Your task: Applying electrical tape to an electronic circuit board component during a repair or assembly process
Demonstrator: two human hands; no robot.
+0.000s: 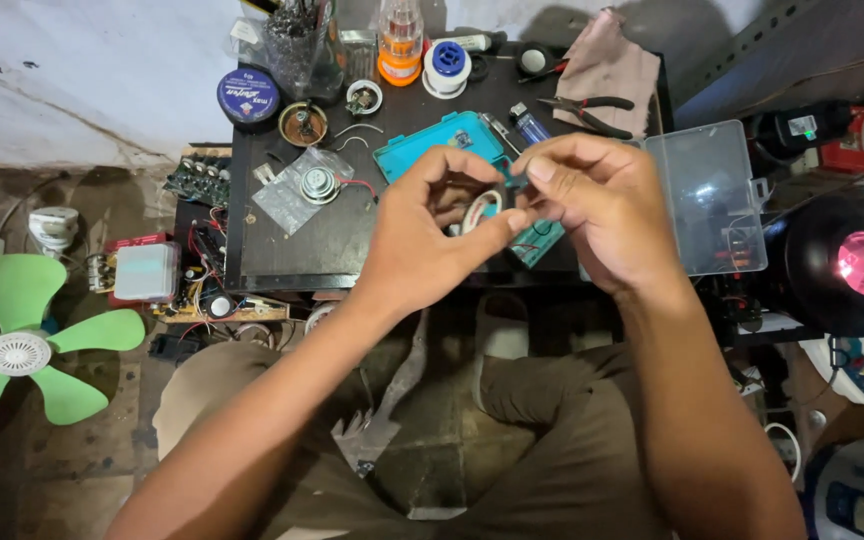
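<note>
A: Holding what, both hands?
B: Left hand [430,232] pinches a small white tape roll [480,212]; right hand [592,205] pinches a tiny teal part [515,182] against it, just above the tabletop [282,255] and teal case [432,145].
A: Step?
B: Prob. fitting the pieces together. Next needs steady fingertip alignment, I'd say.

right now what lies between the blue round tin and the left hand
In the head view, a brass-coloured round part sits just below the blue round tin, then a clear bag holding a round metal piece, before the left hand.
</note>
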